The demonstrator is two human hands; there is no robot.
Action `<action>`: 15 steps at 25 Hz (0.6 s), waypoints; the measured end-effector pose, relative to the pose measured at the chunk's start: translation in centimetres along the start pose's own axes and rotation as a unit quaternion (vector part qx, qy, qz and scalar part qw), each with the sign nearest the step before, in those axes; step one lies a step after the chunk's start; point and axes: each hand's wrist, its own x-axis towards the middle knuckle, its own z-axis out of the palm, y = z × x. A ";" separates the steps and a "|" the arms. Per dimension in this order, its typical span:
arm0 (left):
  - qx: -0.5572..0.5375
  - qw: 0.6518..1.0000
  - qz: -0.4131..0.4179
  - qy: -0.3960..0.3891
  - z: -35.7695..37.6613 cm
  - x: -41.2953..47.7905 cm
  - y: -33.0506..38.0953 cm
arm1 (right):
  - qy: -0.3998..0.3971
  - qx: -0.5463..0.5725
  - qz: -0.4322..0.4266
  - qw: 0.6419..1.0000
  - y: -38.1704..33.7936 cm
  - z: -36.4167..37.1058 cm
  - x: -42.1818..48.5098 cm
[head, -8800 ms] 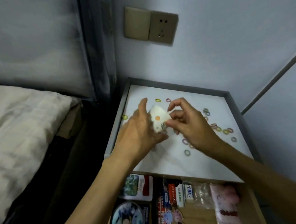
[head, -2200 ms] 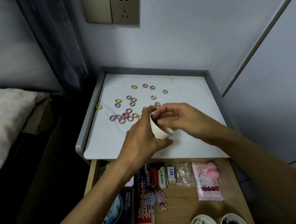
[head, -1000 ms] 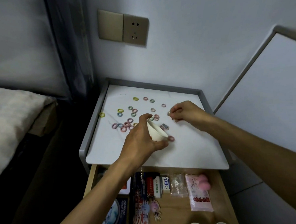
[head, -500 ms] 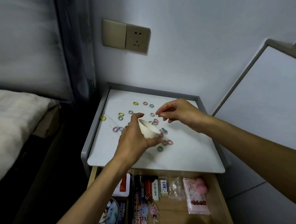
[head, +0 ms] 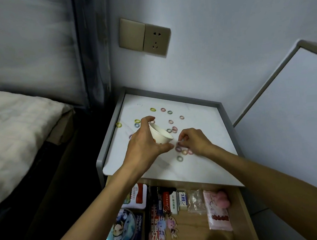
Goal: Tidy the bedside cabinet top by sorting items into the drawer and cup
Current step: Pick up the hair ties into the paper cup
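My left hand (head: 146, 145) grips a small white paper cup (head: 160, 134), tilted with its mouth toward the right, just above the white cabinet top (head: 204, 165). Beside the cup's rim, my right hand (head: 195, 141) has its fingertips pinched low over a cluster of small coloured hair rings (head: 184, 152); whether a ring is between them is unclear. Several more rings (head: 170, 112) lie scattered across the back and left of the top. The wooden drawer (head: 242, 224) below stands open.
The drawer holds a round tin (head: 122, 229), card boxes (head: 154, 210), an eraser (head: 182, 198), a clear bag (head: 195, 201), a pink packet (head: 217, 213) and two cup rims at the front. A grey raised rim (head: 109, 127) borders the top. A bed (head: 13, 126) lies left.
My right hand has dropped from above the cup down to the ring cluster near the front. The cup in my left hand stays tilted in about the same place.
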 end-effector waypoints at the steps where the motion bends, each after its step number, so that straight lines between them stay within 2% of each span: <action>1: 0.002 1.000 -0.001 -0.001 0.0 0.0 0.0 | -0.011 0.001 0.012 1.000 -0.1 0.0 0.0; 5: 0.006 1.000 0.001 -0.009 0.0 -0.1 0.1 | 0.017 0.061 0.016 0.998 -1.5 -2.2 -0.7; 8: 0.002 1.000 0.006 -0.007 0.1 0.0 -0.1 | 0.043 0.166 -0.056 0.984 -4.1 -5.5 -1.6; 10: -0.002 1.000 0.010 -0.010 0.3 0.0 0.0 | 0.023 0.197 -0.118 0.973 -6.3 -6.9 -2.5; 15: -0.034 0.999 0.017 -0.025 0.8 -0.2 0.6 | -0.066 0.052 -0.223 0.971 -9.3 -5.9 -5.1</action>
